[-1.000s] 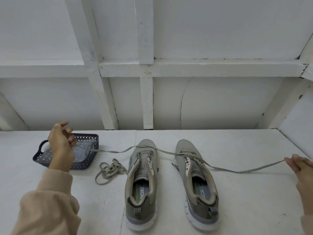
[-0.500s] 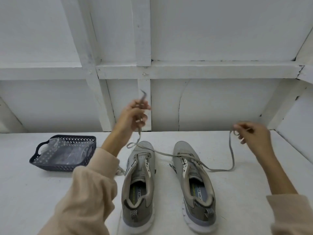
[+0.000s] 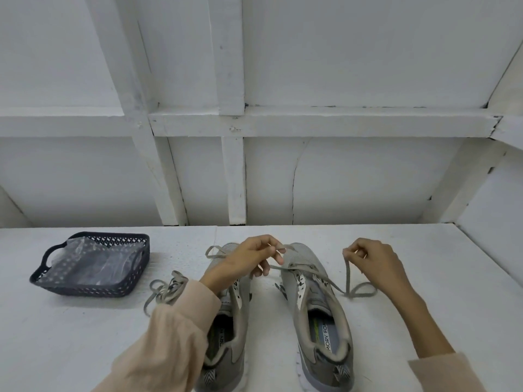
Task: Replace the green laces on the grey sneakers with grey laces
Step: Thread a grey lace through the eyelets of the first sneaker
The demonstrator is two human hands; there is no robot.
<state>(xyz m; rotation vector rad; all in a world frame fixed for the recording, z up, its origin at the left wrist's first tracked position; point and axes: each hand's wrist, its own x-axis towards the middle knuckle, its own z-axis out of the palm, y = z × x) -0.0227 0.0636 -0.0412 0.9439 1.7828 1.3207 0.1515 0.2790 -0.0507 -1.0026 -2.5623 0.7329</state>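
On the tabletop (image 3: 85, 335) the left sneaker (image 3: 237, 329) looks unlaced; the right sneaker (image 3: 317, 315) has a grey lace (image 3: 311, 271) through its front eyelets only, ends pinched by the left hand (image 3: 249, 258) and right hand (image 3: 373, 264); a loose lace (image 3: 165, 290) lies beside the left sneaker; most threading remains.

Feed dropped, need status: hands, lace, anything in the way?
Left hand and right hand each pinch an end of the lace, threaded through right sneaker. Spare lace lies aside, left.

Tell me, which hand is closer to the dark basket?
Left. The left hand pinches the grey lace over the left sneaker, right of the basket. The right hand pinches the same lace farther away, beyond the right sneaker.
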